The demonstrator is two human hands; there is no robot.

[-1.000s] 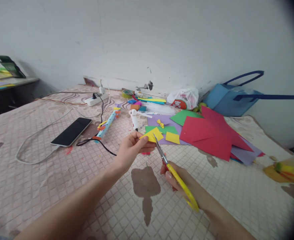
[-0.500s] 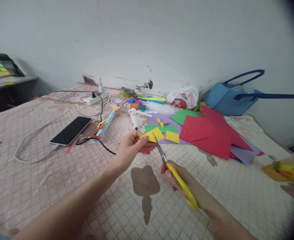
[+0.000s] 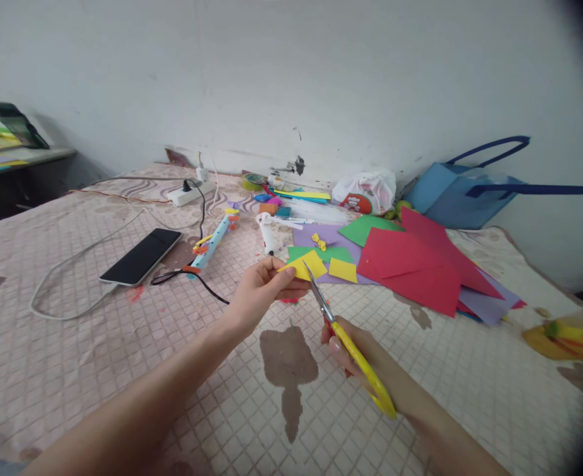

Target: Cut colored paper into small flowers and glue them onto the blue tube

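Observation:
My left hand (image 3: 266,284) pinches a piece of yellow paper (image 3: 299,266) between thumb and fingers, above the table. In my right hand (image 3: 353,350) is a pair of scissors (image 3: 355,360) with yellow and red handles, its blades pointing up and left. The blade tips meet the yellow paper near its middle; whether they cut through it I cannot tell. Just beyond lie a small yellow paper square (image 3: 343,270), a green strip (image 3: 338,254) and a folded yellow paper bow (image 3: 318,242) on purple paper (image 3: 353,254).
Red paper sheets (image 3: 410,268) lie to the right, before a blue bag (image 3: 450,195). A white glue gun (image 3: 266,233) stands behind my left hand. To the left are a decorated light-blue strip (image 3: 213,243), a charging phone (image 3: 141,256), cables and a power strip (image 3: 190,192).
Both hands, the paper and the scissors stay almost as they were. The whole view has shifted very slightly.

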